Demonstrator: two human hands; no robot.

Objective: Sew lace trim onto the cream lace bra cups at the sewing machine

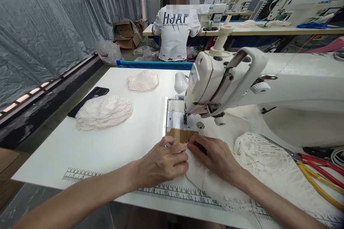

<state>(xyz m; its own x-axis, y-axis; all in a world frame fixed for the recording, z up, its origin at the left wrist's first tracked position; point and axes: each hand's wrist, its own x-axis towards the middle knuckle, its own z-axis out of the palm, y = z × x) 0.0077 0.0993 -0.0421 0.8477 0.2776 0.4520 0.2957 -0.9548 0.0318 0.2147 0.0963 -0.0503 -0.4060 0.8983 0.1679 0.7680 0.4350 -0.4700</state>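
Note:
My left hand (166,159) is closed, pinching the edge of a piece of white fabric (204,177) in front of the sewing machine (209,82). Fingers bent, my right hand (215,154) pinches the same fabric a little to the right. Both sets of fingertips nearly meet just below the brown strip (180,136) by the metal needle plate (176,120). The fabric hangs toward the table's front edge, partly under my right forearm. The presser foot (185,118) stands beyond my fingers, apart from the fabric.
White lace fabric (263,150) and scissors with red handles (317,161) lie at right. Stacked white pieces (104,112) rest by a black phone (99,92) at left, another pale piece (143,80) behind. A printed ruler (177,193) runs along the front. Someone in a white shirt (176,32) sits ahead.

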